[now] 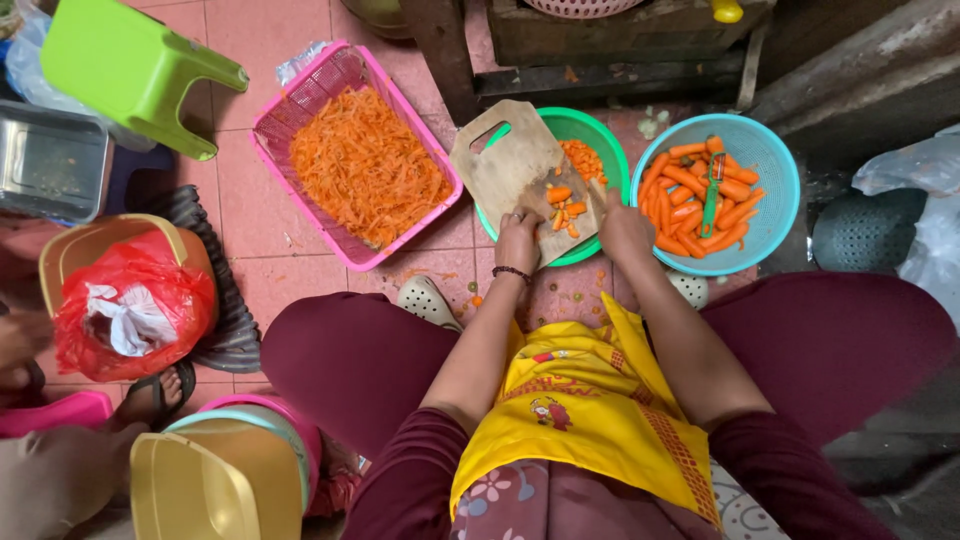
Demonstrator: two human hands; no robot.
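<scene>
Over the green bowl (600, 140), the wooden board (505, 165) sat tilted; left hand (518, 238) pinned carrot pieces (562, 205), right hand (625, 228) clenched, knife unclear. 1 slip could've nicked fingertips or tipped everything.

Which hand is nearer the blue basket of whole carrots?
Right. The right hand is beside the blue basket, just off its rim; the left hand rests farther away on the wooden cutting board.
</scene>
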